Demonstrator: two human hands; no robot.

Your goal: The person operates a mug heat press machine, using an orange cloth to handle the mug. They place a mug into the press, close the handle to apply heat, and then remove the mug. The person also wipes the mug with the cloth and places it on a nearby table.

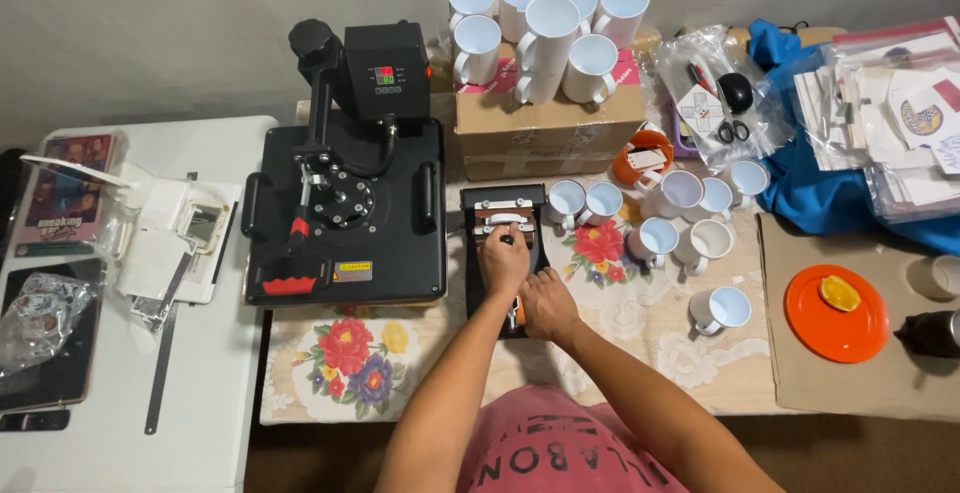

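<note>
black mug press (503, 215) (long axis pointing away) under both hands (527, 283).

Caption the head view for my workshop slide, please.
Both hands, left and right, work a small mug press beside a heat press and white mugs.

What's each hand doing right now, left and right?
Left hand: closed around the handle of the small black mug press.
Right hand: resting on the press's near end; grip cannot be told.
</note>
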